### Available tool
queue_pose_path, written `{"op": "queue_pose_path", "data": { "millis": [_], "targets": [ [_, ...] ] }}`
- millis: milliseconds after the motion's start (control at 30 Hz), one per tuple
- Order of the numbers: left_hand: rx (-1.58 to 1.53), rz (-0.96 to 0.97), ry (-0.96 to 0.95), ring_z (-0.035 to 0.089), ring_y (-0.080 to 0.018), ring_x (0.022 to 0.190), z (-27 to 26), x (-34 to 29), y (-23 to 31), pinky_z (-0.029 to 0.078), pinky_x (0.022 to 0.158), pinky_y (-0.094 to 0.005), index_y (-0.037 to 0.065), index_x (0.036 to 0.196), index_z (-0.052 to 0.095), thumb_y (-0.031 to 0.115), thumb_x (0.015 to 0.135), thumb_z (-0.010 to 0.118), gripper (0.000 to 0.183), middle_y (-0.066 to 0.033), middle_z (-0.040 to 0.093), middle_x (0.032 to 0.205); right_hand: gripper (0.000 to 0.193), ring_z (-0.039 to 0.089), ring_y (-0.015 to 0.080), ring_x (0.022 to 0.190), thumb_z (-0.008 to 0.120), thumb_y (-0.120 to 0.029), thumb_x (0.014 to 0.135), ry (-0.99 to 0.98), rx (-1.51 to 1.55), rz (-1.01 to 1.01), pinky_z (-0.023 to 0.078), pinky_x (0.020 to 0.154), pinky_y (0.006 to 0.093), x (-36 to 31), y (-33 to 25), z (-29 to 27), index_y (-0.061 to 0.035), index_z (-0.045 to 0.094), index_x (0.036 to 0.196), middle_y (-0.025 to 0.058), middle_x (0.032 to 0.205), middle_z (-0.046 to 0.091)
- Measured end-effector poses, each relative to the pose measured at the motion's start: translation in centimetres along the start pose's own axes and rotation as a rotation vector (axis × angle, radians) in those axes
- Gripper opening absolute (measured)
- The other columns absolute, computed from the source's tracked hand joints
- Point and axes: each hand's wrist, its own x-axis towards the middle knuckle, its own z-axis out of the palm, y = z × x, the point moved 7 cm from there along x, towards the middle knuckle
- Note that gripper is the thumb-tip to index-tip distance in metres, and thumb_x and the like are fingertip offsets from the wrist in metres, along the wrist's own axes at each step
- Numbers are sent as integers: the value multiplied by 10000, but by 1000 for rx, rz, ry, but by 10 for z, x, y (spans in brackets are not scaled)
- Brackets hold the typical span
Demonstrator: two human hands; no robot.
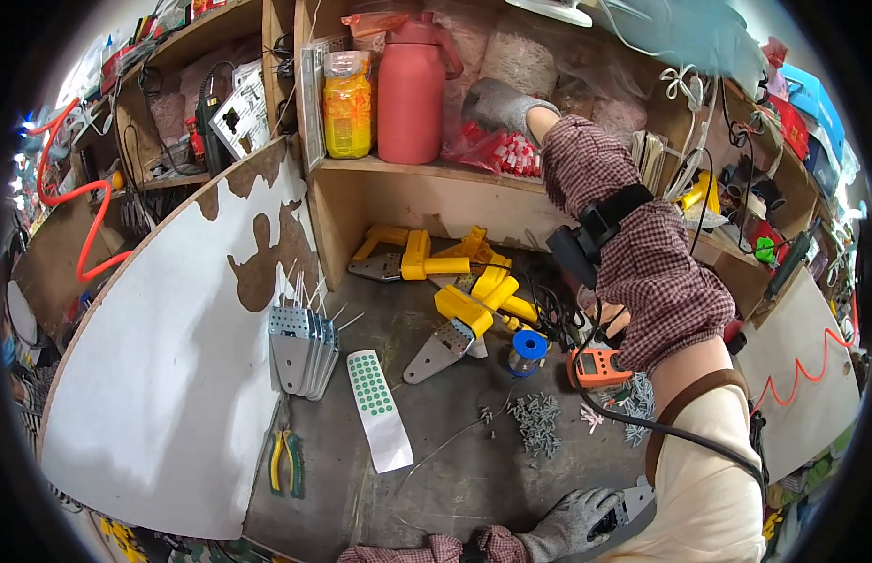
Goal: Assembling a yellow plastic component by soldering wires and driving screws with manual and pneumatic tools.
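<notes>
My right hand [502, 105], in a grey glove, reaches up to the shelf at a clear plastic bag of small red-and-white parts [511, 155]. Its fingers bend down toward the bag, and their tips are hidden. Low at the front, my gloved left hand [569, 525] is closed on the near end of a grey metal plate [633, 503]. Beyond it lie grey screws [535, 424] in a loose pile and an orange multimeter [600, 368]. Yellow-handled metal plates [445, 347] lie farther back beside a blue solder spool [527, 352].
Several metal plates with white wires [305, 352] stand at left beside a white panel [164, 375]. Green-and-yellow pliers [287, 463] and a sheet of green round stickers [378, 413] lie nearby. A red jug [411, 94] and a yellow jar [349, 108] stand on the shelf.
</notes>
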Motion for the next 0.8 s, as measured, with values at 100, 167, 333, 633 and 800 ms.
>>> {"op": "queue_pose_path", "data": {
  "millis": [100, 167, 333, 633, 800],
  "targets": [
    [-9, 2, 8, 532, -377, 1203, -1, -1, 1, 407, 1032, -498, 30, 1383, 493, 410, 795, 707, 732, -210, 550, 1305, 289, 699, 214, 716, 662, -240, 839, 50, 73, -85, 564, 675, 358, -3, 6, -3, -20, 735, 1011, 133, 842, 730],
    [-66, -14, -79, 488, -368, 1280, 12, -1, -9, 376, 1085, -488, 32, 1465, 392, 402, 849, 679, 774, -211, 495, 1388, 300, 704, 228, 734, 654, -263, 844, 64, 45, -106, 564, 707, 370, -8, 10, -10, -24, 739, 1004, 148, 851, 733],
    [-10, -71, -210, 456, -351, 1341, 12, -2, -6, 362, 1117, -490, 31, 1508, 351, 427, 933, 613, 746, -198, 456, 1433, 352, 704, 215, 757, 628, -335, 889, 308, 137, 31, 566, 740, 374, -63, 18, -82, -13, 717, 1002, 128, 851, 734],
    [-43, -105, -297, 430, -435, 1342, -1, 11, 1, 337, 1140, -520, 55, 1511, 350, 423, 915, 639, 758, -228, 454, 1422, 214, 644, 116, 725, 680, -214, 946, 167, 605, 179, 541, 679, 286, -277, 31, -79, -19, 712, 1029, 46, 836, 706],
    [-26, -155, -335, 433, -429, 1349, -3, 6, -3, 335, 1141, -524, 38, 1515, 350, 450, 919, 646, 782, -246, 432, 1465, 312, 674, 110, 733, 702, -245, 920, -95, 787, 385, 576, 695, 294, -420, 16, -12, 19, 700, 1087, 65, 845, 710]
  ]
}}
